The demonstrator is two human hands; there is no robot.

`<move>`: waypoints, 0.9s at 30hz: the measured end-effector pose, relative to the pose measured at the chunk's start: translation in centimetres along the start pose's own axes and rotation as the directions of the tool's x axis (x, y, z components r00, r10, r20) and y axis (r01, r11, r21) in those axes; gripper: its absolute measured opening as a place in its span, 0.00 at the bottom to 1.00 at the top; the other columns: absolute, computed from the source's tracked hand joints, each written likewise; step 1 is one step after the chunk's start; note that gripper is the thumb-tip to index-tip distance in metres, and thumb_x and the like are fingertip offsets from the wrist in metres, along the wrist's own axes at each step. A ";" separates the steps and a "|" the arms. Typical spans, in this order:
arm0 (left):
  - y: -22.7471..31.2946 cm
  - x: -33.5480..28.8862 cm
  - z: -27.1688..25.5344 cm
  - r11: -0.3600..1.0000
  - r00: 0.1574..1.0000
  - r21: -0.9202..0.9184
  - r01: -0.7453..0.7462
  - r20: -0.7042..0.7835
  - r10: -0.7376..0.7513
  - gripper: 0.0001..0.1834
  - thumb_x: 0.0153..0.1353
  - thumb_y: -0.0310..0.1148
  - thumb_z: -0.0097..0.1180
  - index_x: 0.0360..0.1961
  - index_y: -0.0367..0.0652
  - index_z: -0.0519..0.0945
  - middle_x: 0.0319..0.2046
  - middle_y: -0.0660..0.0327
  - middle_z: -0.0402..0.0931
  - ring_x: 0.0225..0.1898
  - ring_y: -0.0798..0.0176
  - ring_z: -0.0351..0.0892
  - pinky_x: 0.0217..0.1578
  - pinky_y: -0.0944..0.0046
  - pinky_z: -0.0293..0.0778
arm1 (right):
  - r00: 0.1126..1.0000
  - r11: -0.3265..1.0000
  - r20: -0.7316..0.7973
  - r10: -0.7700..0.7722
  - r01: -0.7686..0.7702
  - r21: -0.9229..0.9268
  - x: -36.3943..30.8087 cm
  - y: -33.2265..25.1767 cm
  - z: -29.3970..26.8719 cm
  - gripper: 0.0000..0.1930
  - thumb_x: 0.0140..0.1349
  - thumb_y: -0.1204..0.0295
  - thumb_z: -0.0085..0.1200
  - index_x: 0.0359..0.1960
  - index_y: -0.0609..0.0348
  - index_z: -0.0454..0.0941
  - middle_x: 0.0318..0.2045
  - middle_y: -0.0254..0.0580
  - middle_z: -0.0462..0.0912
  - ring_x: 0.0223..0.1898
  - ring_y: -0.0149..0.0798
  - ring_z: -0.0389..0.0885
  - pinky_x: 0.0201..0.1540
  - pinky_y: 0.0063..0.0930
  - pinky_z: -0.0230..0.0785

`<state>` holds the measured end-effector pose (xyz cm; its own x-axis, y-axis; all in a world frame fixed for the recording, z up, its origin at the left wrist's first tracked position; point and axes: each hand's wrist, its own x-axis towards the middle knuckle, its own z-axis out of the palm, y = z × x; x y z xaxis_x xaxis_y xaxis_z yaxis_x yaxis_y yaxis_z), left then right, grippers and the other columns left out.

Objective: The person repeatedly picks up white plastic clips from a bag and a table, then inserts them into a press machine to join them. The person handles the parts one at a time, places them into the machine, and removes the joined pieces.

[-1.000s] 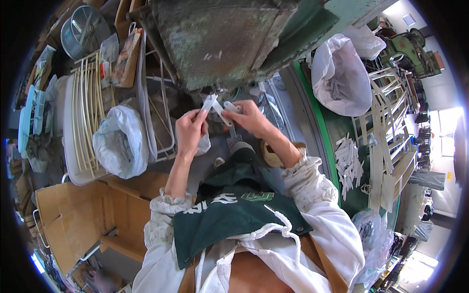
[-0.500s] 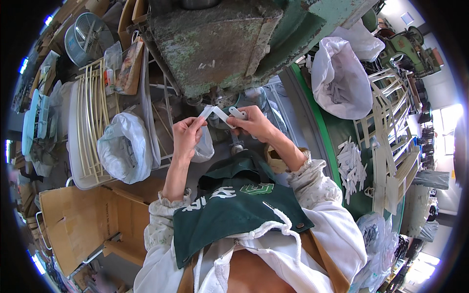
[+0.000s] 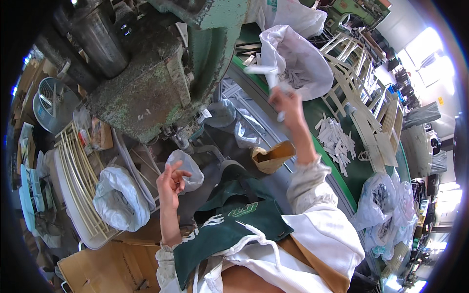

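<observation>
My right hand (image 3: 288,105) is closed on a white jointed strip (image 3: 266,72), blurred by motion, in front of a large white sack (image 3: 320,73). Short pale strips (image 3: 294,78) lie inside that sack. Held away from everything, my left hand (image 3: 172,178) has its fingers apart and nothing in it. Just behind it hangs a small white plastic bag (image 3: 188,168). A loose pile of white strips (image 3: 337,141) rests on the green-topped table (image 3: 312,108) to the right of my right forearm.
A heavy, worn green machine (image 3: 141,93) stands ahead. At the left, a tray (image 3: 68,195) carries long metal rods beside an open white bag (image 3: 119,200). A brown paper bag (image 3: 271,157) sits below my right arm, and a cardboard box (image 3: 105,268) lies at lower left.
My left hand has let go of the white strip and opened. My right hand has carried it up and right to the white sack. The view has swung right.
</observation>
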<state>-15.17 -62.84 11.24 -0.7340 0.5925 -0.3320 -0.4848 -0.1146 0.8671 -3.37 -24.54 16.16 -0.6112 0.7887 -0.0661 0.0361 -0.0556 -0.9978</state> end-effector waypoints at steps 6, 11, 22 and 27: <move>-0.7 1.8 5.2 0.997 0.998 0.064 0.038 0.042 -0.041 0.16 0.65 0.36 0.52 0.46 0.36 0.79 0.19 0.68 0.69 0.16 0.79 0.56 0.17 0.76 0.50 | 0.927 0.973 0.370 0.067 0.022 -0.230 0.9 1.2 1.6 0.21 0.61 0.82 0.40 0.57 0.63 0.67 0.37 0.39 0.79 0.30 0.24 0.72 0.28 0.18 0.67; -0.9 2.4 5.9 0.992 0.990 -0.107 -0.065 -0.129 0.051 0.12 0.63 0.36 0.56 0.39 0.38 0.82 0.18 0.72 0.68 0.17 0.82 0.55 0.17 0.77 0.47 | 0.660 0.997 0.748 0.071 -0.063 -0.038 -9.2 0.4 14.3 0.11 0.64 0.76 0.49 0.46 0.71 0.71 0.26 0.40 0.81 0.22 0.26 0.78 0.21 0.16 0.68; -0.4 4.6 4.9 0.988 0.928 0.006 -0.155 -0.343 0.148 0.11 0.60 0.32 0.58 0.24 0.37 0.81 0.16 0.70 0.69 0.19 0.79 0.62 0.19 0.75 0.53 | 0.651 0.934 0.676 0.345 -0.310 -0.178 -9.9 1.8 17.5 0.15 0.70 0.60 0.43 0.40 0.62 0.71 0.20 0.38 0.78 0.13 0.24 0.68 0.14 0.15 0.55; -1.7 2.4 -0.1 0.953 0.886 0.245 -0.178 -0.381 0.263 0.14 0.61 0.39 0.57 0.31 0.37 0.83 0.18 0.67 0.74 0.20 0.76 0.67 0.22 0.73 0.62 | 0.815 0.699 0.541 0.205 0.266 -0.664 -1.3 9.9 16.7 0.18 0.64 0.58 0.50 0.41 0.62 0.78 0.30 0.48 0.83 0.31 0.37 0.81 0.34 0.30 0.70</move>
<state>-16.18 -61.34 8.96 -0.9594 0.1911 -0.2073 -0.2148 -0.0189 0.9765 -15.43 -36.37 6.42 -0.9191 0.3001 -0.2553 0.3881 0.5774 -0.7184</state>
